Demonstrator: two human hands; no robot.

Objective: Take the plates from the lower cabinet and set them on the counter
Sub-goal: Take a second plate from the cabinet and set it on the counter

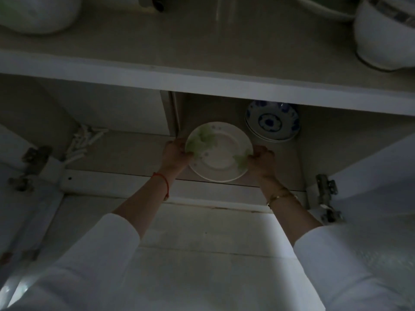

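A white plate with green leaf prints (221, 153) is inside the open lower cabinet, tilted toward me just above its floor. My left hand (176, 152) grips the plate's left rim and my right hand (260, 159) grips its right rim. Behind it to the right, a stack of blue-and-white patterned plates (272, 121) rests deep in the cabinet, partly hidden by the counter edge. The counter (202, 55) runs across the top of the view, above the cabinet opening.
White bowls stand on the counter at the left (38, 12) and right (381, 37). Small white pegs (83, 142) lie in the cabinet's left section. A vertical divider (170, 113) splits the cabinet. Open doors with metal hinges (325, 194) flank both sides.
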